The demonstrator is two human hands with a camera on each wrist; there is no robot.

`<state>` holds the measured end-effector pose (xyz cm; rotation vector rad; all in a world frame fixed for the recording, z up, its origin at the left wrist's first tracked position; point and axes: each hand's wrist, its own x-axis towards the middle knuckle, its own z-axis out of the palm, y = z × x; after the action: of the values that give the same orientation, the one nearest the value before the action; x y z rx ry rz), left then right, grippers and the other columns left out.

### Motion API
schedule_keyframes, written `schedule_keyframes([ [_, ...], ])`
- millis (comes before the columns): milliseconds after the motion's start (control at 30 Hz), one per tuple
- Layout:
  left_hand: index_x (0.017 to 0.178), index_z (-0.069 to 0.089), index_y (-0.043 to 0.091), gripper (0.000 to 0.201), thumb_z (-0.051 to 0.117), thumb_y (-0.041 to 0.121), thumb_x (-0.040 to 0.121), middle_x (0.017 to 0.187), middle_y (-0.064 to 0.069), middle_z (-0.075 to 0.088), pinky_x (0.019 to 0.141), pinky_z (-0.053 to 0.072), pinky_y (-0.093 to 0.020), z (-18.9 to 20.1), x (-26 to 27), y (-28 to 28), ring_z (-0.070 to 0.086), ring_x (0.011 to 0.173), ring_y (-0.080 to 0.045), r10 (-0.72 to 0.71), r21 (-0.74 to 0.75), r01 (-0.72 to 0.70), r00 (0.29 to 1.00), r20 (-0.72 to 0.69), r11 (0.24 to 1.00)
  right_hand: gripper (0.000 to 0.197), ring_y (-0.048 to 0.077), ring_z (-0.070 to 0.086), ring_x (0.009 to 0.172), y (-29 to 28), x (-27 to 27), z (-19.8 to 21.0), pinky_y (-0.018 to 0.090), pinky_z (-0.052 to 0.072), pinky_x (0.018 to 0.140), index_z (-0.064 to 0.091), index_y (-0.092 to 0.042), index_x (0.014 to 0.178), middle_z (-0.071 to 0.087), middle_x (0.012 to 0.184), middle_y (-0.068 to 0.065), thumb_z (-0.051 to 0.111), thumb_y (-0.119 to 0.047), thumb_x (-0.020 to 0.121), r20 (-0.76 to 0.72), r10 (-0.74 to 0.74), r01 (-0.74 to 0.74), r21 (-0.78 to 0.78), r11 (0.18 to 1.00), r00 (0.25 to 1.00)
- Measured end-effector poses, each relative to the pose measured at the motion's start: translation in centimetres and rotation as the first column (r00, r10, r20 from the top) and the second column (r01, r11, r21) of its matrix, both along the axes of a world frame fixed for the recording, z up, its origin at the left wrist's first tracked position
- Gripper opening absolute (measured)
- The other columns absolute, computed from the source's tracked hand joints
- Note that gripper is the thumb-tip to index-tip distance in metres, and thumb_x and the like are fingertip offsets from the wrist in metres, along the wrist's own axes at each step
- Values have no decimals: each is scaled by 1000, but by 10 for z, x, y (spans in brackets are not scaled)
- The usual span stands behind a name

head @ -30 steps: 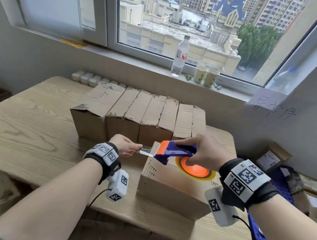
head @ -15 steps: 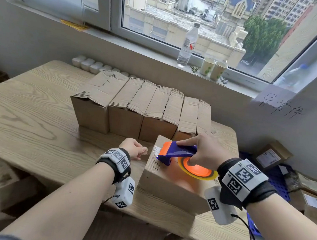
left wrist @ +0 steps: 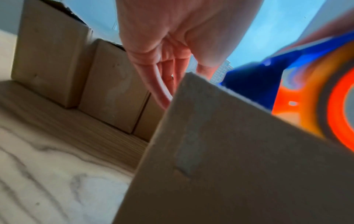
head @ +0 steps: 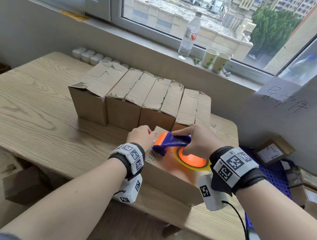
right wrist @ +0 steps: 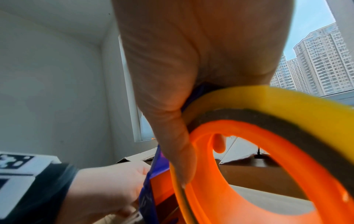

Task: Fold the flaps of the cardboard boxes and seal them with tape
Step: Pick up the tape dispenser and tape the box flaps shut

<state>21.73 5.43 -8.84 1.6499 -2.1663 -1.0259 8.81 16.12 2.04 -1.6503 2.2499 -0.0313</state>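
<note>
A closed cardboard box [head: 169,181] lies near the table's front edge. A strip of tape [left wrist: 184,151] runs down its left end face. My right hand [head: 198,142] grips the blue and orange tape dispenser [head: 171,141], which rests on the box's top at the left end and carries a yellowish tape roll [right wrist: 268,97]. My left hand [head: 141,137] rests at the box's top left edge beside the dispenser's mouth. Its fingers [left wrist: 166,78] run nearly straight down behind the box's corner. A row of several flap-closed boxes [head: 124,99] stands behind.
The wooden table [head: 35,113] has free surface to the left. On the windowsill stand a water bottle [head: 188,35] and two paper cups [head: 215,61]. White containers [head: 87,56] line the wall. Parcels [head: 273,153] and a blue crate [head: 279,174] sit on the floor at right.
One second ago my left hand pinched the pulled-out tape end left of the box. It has since let go and moved up against the box's top left edge. The dispenser stayed on the box.
</note>
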Motion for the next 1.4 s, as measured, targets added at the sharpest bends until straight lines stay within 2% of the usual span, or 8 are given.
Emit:
schedule_keyframes([
  [167, 115, 58, 6, 48, 26, 40, 103, 121, -17, 59, 90, 39, -37, -1, -6, 11, 52, 114, -36, -105, -19, 109, 980, 168, 994, 67, 16, 53, 107, 9, -10, 1, 23, 37, 76, 52, -45, 128, 60, 114, -9, 73, -30, 66, 0, 37, -37, -79, 996, 999],
  [400, 111, 61, 9, 62, 21, 54, 99, 118, -16, 62, 85, 41, -35, 1, -10, 11, 56, 111, -34, -101, -16, 112, 939, 329, 994, 57, 8, 46, 84, 27, -21, 2, 12, 30, 62, 60, -39, 124, 56, 89, -11, 70, -19, 72, 61, 82, -72, -154, 985, 995],
  [633, 117, 59, 11, 64, 18, 57, 98, 120, -15, 61, 86, 40, -35, 2, -9, 11, 56, 111, -33, -108, -31, 127, 928, 356, 991, 67, 11, 50, 83, 58, -50, 20, 18, 36, 60, 59, -45, 122, 61, 95, -9, 67, -8, 67, 5, 59, -58, -13, 998, 998],
  [833, 114, 59, 12, 65, 16, 58, 97, 117, -14, 62, 83, 39, -35, 3, -8, 11, 57, 109, -33, -105, -26, 122, 927, 361, 992, 67, 13, 52, 92, 80, -59, 27, 28, 48, 79, 59, -47, 121, 56, 96, -13, 67, -9, 67, -49, 14, -11, 53, 999, 999],
  [1033, 118, 48, 13, 55, 21, 56, 97, 118, -14, 58, 81, 40, -37, 1, -7, 15, 55, 108, -33, -62, -110, 100, 949, 308, 989, 67, 15, 54, 92, 72, -54, 22, 26, 48, 73, 58, -50, 120, 64, 107, -9, 65, -9, 68, -77, 24, -19, 73, 997, 997],
  [1133, 146, 23, 20, 55, 29, 48, 99, 146, -12, 29, 102, 33, -41, 1, -10, 18, 31, 133, -27, -143, -247, 232, 933, 331, 941, 66, 13, 50, 89, 71, -53, 22, 22, 40, 69, 59, -46, 122, 63, 109, -10, 66, -8, 68, -74, 12, -6, 82, 997, 997],
  [1233, 151, -4, 30, 61, 24, 48, 100, 159, 1, -11, 118, 2, -42, -4, -24, 27, -10, 146, -17, -399, -291, 571, 782, 479, 768, 66, 12, 49, 88, 68, -53, 24, 21, 38, 69, 59, -44, 123, 61, 105, -10, 66, -6, 69, -60, 7, -1, 93, 996, 998],
  [1400, 150, -9, 31, 57, 13, 47, 100, 158, 7, -15, 117, -10, -45, -11, -54, 49, -17, 145, -12, -576, -182, 726, 650, 497, 663, 67, 13, 50, 88, 69, -59, 20, 20, 38, 59, 59, -45, 123, 56, 98, -12, 66, -6, 69, -18, -10, 12, 106, 994, 1000],
])
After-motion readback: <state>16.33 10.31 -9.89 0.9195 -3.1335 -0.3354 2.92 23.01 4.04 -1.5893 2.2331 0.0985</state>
